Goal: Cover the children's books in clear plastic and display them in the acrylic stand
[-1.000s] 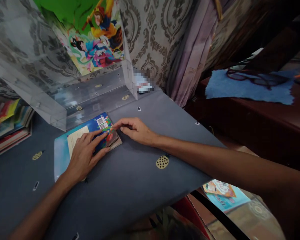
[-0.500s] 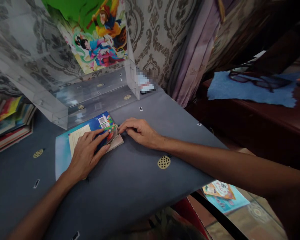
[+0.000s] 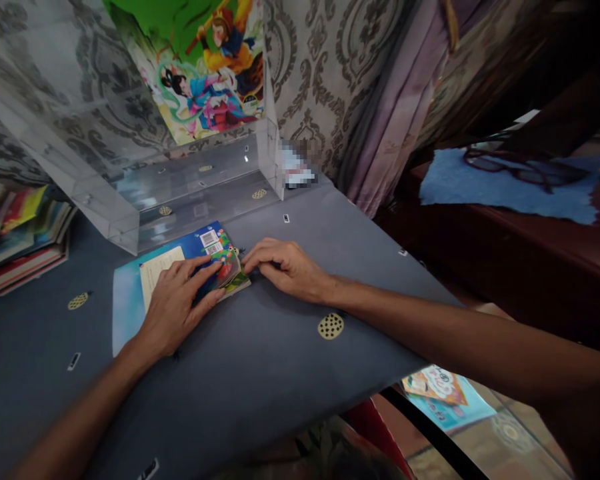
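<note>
A thin blue picture book lies face down on the grey tablecloth, its barcode near the top right corner. My left hand rests flat on the cover with fingers spread, pressing it down. My right hand is at the book's right corner, fingertips pinched against the lifted page edges. Just behind the book stands a clear acrylic box with a colourful cartoon book upright inside it.
A stack of books sits at the left edge. The patterned curtain hangs behind. To the right, a dark wooden bench holds a blue cloth with glasses. Another picture book lies on the floor below the table's edge.
The right hand's fingertips have closed in on the book's right corner, and the page edges there now lie lower. The left hand has stayed pressed on the cover.
</note>
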The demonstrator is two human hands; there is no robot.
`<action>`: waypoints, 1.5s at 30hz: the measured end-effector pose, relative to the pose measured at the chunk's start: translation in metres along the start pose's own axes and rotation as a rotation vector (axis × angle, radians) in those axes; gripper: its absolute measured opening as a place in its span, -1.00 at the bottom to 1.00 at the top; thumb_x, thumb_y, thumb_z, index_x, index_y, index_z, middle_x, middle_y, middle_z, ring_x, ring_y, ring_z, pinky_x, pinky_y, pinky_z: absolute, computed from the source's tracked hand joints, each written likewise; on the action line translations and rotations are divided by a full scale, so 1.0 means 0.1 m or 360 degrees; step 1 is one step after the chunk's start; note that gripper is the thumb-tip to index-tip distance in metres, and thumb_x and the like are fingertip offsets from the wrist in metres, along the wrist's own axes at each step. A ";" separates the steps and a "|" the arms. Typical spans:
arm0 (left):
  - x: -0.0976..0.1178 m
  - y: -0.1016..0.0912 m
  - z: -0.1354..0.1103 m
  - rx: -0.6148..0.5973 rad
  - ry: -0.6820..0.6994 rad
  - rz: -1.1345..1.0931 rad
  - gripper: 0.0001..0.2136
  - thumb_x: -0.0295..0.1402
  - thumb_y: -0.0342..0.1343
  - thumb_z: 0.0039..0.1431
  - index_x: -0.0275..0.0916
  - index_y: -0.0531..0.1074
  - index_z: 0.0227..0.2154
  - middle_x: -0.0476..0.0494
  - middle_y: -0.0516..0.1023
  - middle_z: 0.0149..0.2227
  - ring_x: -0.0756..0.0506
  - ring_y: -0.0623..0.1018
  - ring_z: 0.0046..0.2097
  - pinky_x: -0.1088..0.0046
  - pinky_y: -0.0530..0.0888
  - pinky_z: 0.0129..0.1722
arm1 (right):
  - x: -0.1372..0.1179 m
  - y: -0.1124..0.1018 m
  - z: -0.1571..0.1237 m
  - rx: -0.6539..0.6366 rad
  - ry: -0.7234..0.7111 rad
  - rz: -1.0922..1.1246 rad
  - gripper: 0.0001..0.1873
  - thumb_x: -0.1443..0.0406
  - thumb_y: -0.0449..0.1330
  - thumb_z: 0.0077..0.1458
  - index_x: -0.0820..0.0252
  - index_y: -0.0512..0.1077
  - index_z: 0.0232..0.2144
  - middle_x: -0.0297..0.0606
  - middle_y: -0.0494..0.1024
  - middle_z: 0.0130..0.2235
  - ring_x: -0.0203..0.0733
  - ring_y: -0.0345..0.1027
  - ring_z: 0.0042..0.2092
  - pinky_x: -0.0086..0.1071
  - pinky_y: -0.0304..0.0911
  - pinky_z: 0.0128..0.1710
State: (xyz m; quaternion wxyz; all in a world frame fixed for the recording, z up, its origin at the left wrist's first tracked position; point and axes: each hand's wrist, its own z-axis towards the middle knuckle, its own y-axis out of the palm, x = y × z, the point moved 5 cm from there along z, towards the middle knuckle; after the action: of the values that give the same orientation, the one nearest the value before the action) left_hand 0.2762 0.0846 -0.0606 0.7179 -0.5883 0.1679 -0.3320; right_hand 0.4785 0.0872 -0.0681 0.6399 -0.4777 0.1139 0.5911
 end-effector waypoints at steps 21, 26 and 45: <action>0.08 0.01 -0.01 0.0039 0.0077 0.0191 -0.52 -0.05 -0.20 0.44 -0.20 0.40 0.15 -0.30 0.47 0.16 -0.33 0.44 0.10 0.04 0.41 -0.05 | -0.02 0.00 -0.01 -0.0095 0.0007 -0.0131 -0.69 0.55 0.01 0.10 0.17 0.48 -0.45 -0.28 0.60 -0.27 -0.23 0.44 -0.17 -0.29 0.32 -0.07; 0.08 0.00 -0.01 0.0029 0.0073 0.0192 -0.54 -0.06 -0.21 0.44 -0.19 0.40 0.16 -0.29 0.47 0.15 -0.32 0.44 0.09 0.05 0.42 -0.06 | -0.01 0.00 -0.01 -0.0091 0.0006 -0.0130 -0.68 0.54 0.01 0.11 0.15 0.49 -0.45 -0.30 0.60 -0.27 -0.24 0.44 -0.18 -0.29 0.32 -0.08; 0.11 0.00 -0.03 0.0082 0.0155 0.0271 -0.50 -0.01 -0.18 0.42 -0.24 0.38 0.15 -0.31 0.47 0.14 -0.33 0.44 0.08 0.08 0.41 -0.08 | -0.03 0.00 -0.01 -0.0037 -0.0089 -0.0108 -0.68 0.54 0.01 0.13 0.20 0.52 -0.41 -0.24 0.62 -0.26 -0.23 0.46 -0.15 -0.28 0.33 -0.06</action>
State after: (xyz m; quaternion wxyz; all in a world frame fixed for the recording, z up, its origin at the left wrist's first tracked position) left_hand 0.2824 0.0752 -0.0595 0.7494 -0.5364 0.2435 -0.3023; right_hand 0.4783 0.0842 -0.0667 0.6569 -0.4720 0.0728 0.5834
